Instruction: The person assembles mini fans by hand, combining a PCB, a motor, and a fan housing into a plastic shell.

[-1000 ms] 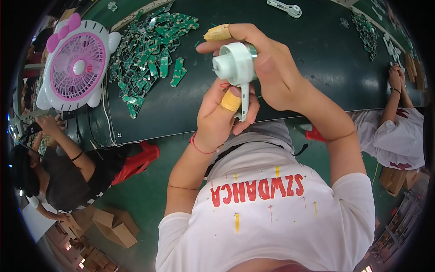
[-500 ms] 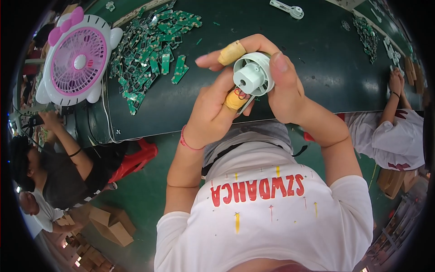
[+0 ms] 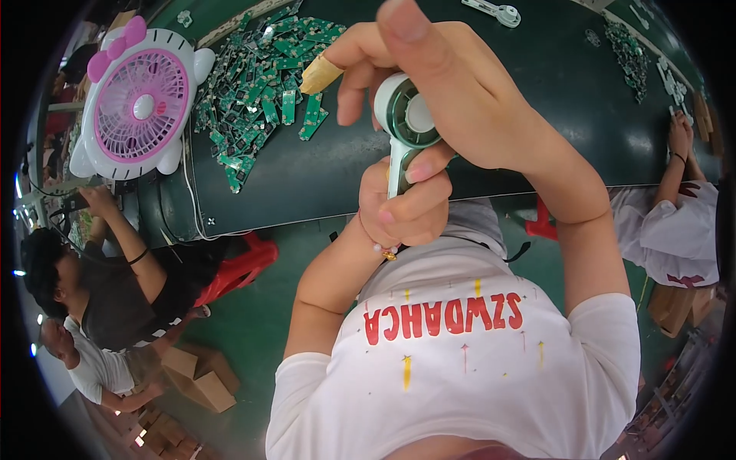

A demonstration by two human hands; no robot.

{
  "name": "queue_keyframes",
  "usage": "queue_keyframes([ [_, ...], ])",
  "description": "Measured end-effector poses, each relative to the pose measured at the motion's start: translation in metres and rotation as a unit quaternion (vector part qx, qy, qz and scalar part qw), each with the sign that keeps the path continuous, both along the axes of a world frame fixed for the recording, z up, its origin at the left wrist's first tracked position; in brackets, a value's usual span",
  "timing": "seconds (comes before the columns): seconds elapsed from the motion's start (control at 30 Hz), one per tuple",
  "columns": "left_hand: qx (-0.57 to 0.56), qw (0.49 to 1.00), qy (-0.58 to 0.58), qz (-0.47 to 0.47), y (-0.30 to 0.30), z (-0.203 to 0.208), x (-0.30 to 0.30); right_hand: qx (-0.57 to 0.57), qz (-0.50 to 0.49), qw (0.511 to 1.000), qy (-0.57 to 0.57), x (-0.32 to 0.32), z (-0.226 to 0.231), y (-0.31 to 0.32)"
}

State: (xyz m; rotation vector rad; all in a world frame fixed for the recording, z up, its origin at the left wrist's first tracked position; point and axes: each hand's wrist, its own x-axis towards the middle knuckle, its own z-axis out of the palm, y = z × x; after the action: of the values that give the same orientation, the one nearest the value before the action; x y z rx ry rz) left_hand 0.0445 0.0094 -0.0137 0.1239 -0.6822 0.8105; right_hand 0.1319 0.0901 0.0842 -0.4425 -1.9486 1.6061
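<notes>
My left hand (image 3: 406, 205) is closed around the handle of what looks like a small handheld fan body (image 3: 396, 153), pale white and green, below its round head. The head has a white ring, a dark green inside and a pale round centre. Over it hangs my right hand (image 3: 468, 96), thumb raised and fingers apart, its palm side partly covering the head. A yellow finger cover (image 3: 320, 74) sits on its index fingertip. Whether its rear fingers touch the head is hidden.
Green circuit boards (image 3: 253, 92) lie heaped on the dark table (image 3: 552, 115). Left of them stands a white and pink fan (image 3: 142, 100). A white handle-shaped part (image 3: 494, 11) lies at the far edge, more parts (image 3: 627, 61) at far right. Co-workers sit on both sides.
The piece has turned from its hollow motor side to its other side, handle downward. My left hand has shifted onto the handle; my right hand has risen and spread its fingers.
</notes>
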Motion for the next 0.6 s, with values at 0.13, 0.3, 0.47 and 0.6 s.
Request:
queue_keyframes([
  [0.13, 0.026, 0.998, 0.044, 0.040, 0.004, 0.000, -0.001, -0.039, -0.042, 0.997, -0.060, -0.001, 0.002, -0.001],
  [0.3, 0.018, 0.960, 0.223, 0.168, 0.002, 0.000, -0.003, 0.045, -0.062, 0.997, -0.007, -0.001, 0.003, -0.002],
  [0.47, 0.029, 0.872, 0.394, 0.290, -0.004, 0.004, -0.005, -0.128, 0.000, 0.992, 0.014, -0.002, 0.003, 0.000],
  [0.6, 0.011, 0.857, 0.434, 0.278, -0.011, 0.020, -0.001, -0.139, 0.037, 0.984, 0.104, -0.003, -0.005, 0.004],
])
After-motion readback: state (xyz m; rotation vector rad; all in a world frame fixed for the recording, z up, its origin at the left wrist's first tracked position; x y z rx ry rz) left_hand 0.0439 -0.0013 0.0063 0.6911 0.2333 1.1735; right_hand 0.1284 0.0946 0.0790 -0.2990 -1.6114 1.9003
